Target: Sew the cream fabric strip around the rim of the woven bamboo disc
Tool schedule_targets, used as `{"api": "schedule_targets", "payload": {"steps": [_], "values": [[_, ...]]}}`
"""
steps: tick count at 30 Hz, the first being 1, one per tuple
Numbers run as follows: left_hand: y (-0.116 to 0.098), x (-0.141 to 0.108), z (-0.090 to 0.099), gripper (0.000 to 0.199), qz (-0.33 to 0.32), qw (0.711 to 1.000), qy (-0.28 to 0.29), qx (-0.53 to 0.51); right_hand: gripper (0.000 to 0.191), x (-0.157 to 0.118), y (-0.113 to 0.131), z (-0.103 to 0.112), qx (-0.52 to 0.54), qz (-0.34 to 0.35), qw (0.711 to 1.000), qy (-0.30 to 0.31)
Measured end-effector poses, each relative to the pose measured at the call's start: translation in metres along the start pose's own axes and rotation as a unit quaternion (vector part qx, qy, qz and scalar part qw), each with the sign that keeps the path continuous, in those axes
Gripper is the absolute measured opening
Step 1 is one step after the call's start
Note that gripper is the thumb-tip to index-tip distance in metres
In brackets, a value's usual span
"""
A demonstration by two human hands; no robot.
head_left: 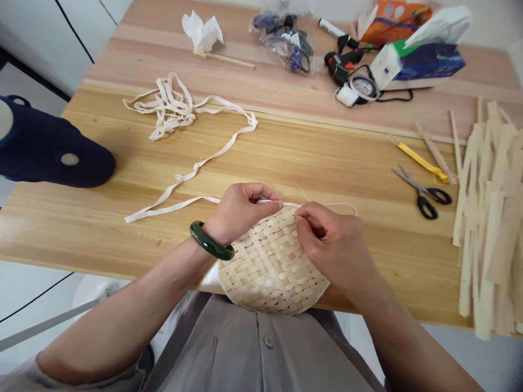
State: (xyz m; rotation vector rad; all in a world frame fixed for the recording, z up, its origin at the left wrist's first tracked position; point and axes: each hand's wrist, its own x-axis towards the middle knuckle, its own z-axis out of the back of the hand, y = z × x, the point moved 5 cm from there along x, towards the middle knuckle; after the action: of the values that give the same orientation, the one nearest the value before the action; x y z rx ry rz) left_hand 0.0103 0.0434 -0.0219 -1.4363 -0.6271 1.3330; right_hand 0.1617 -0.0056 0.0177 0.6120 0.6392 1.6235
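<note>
A rounded woven piece of pale flat strips [269, 261] leans at the table's front edge against my body, with a white binding along its rim. My left hand [247, 212], a dark green bangle on its wrist, pinches white fabric tape [180, 206] against the top rim. Close by on the right, my right hand [333, 239] is closed in a pinch at the same rim. What its fingertips hold is too small to make out. Fine thread [345, 206] loops out behind both hands. The tape trails left, then back to a loose heap [174, 106].
Scissors [423, 193], a yellow-handled tool [420, 161] and a stack of pale strips [490, 228] lie at right. A dark blue bottle [53, 144] is at left. Behind are a glue gun [341, 62], a tissue box [425, 62] and bagged items [286, 41].
</note>
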Motion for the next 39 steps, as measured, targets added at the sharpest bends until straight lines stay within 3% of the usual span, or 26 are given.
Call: {"api": "schedule_targets", "payload": {"steps": [9,16,26,34,39], "values": [[-0.004,-0.004,0.002,0.016,-0.021,0.998,-0.029,0.054,0.019,0.021,0.013,0.01,-0.073,0.015,0.995,0.064],[-0.005,-0.008,0.006,0.017,-0.031,0.993,-0.065,0.092,0.017,0.028,0.02,0.003,-0.138,-0.008,0.982,0.129],[-0.009,-0.011,0.0,0.015,-0.056,0.992,-0.074,0.088,0.016,0.03,0.019,-0.01,-0.191,-0.003,0.974,0.122],[-0.005,-0.011,0.006,0.018,-0.047,0.994,-0.066,0.079,0.012,0.014,0.008,0.0,-0.08,-0.1,0.985,0.113],[-0.008,-0.014,0.005,0.017,-0.053,0.994,-0.059,0.076,0.014,0.006,0.012,0.006,-0.05,-0.043,0.997,0.046]]}}
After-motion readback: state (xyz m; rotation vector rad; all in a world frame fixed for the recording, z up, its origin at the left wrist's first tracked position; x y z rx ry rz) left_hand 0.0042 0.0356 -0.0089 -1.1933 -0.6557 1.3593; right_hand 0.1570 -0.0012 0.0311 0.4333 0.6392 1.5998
